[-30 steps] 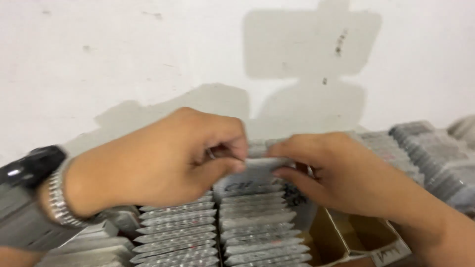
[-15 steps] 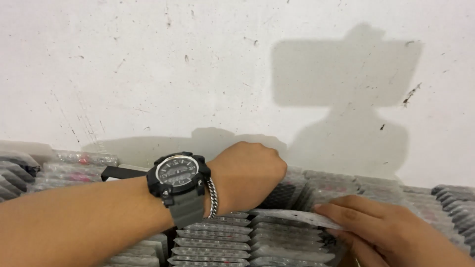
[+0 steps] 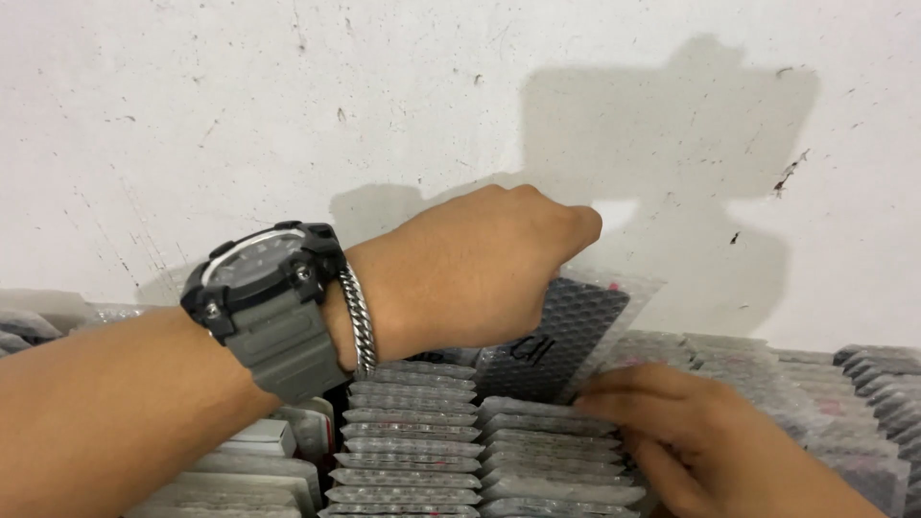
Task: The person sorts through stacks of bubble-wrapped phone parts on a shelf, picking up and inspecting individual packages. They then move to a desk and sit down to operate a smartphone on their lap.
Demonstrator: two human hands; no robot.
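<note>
Bubble-wrapped dark packet (image 3: 561, 336) stands tilted above the rows of wrapped packets (image 3: 413, 432), lifted at their far end near the white wall (image 3: 240, 115). From the head view we see our left hand (image 3: 470, 273) with its grip clamped on the packet's top. Our right hand (image 3: 681, 432) rests flat, fingers together, on the row just beside it.

left hand (image 3: 470, 273) fingertips hidden (behind pouch (image 3: 561, 336)), right hand (image 3: 700, 436) cropped
</note>
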